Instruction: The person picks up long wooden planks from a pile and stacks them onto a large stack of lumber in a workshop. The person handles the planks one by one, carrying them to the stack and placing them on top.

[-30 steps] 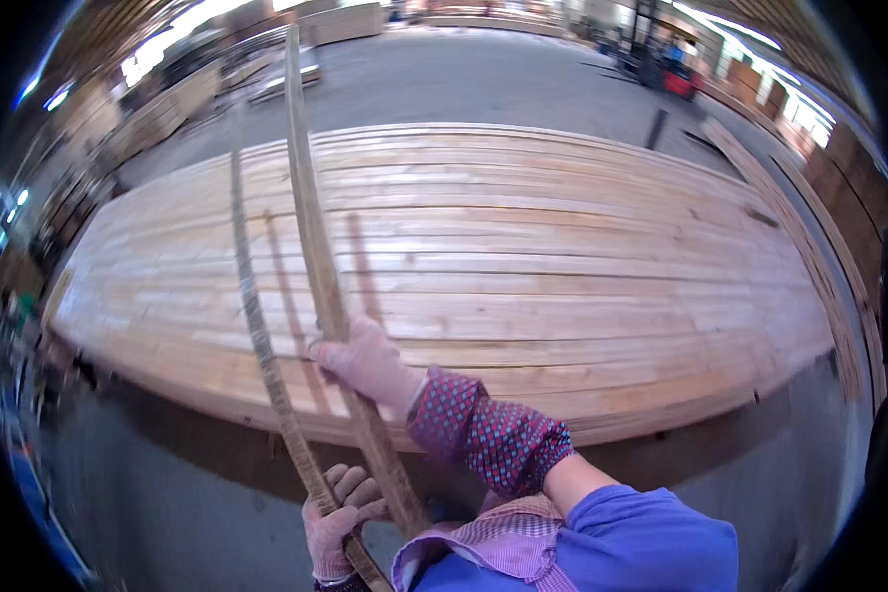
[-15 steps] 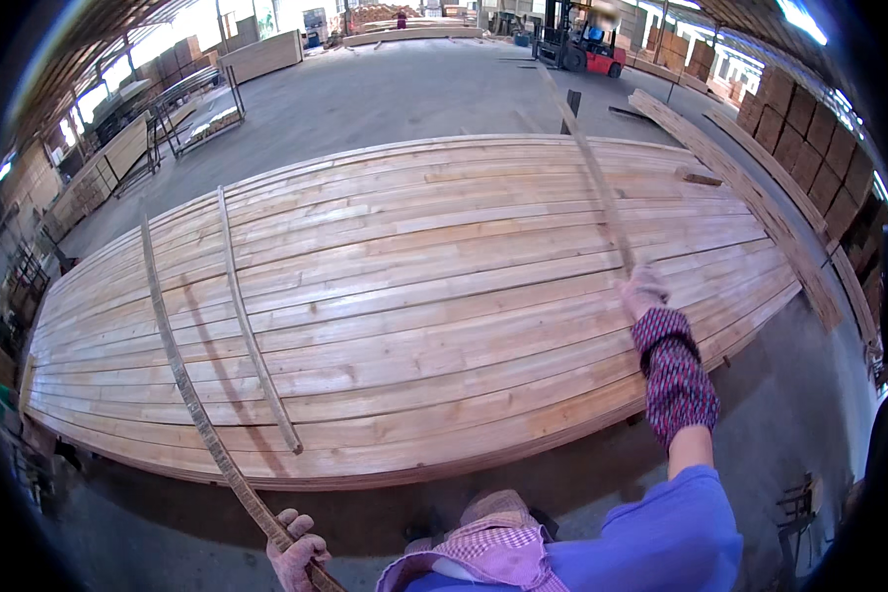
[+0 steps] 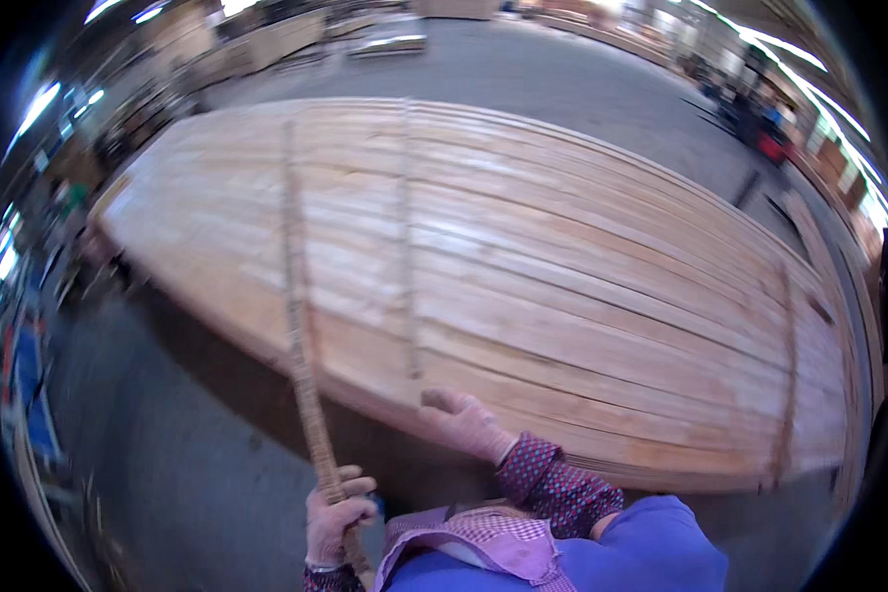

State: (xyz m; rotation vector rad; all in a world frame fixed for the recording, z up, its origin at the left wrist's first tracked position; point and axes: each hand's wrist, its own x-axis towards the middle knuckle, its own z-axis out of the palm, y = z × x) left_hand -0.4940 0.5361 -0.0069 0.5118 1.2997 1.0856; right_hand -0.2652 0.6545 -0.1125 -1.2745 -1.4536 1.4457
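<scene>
- Boards lie flat, side by side, in one big, wide pile.
- The left hand wears a pale pink glove. Its fingers are wrapped around a long stick near the bottom end.
- That long stick tilts a little and reaches far out over the left part of the boards. Its shadow falls just to its right. I cannot tell if the top end touches the wood.
- The right hand wears a pale pink glove too. Its fingers are loosely out, with nothing seen in its grip.
- It is over the near edge of the boards, just below the end of a middle stick. I cannot tell if they touch.
- The middle stick lies across the boards, to the right of the long stick.
- One more stick, the right stick, lies across the boards near their right end.
- Grey floor shows around the pile.
</scene>
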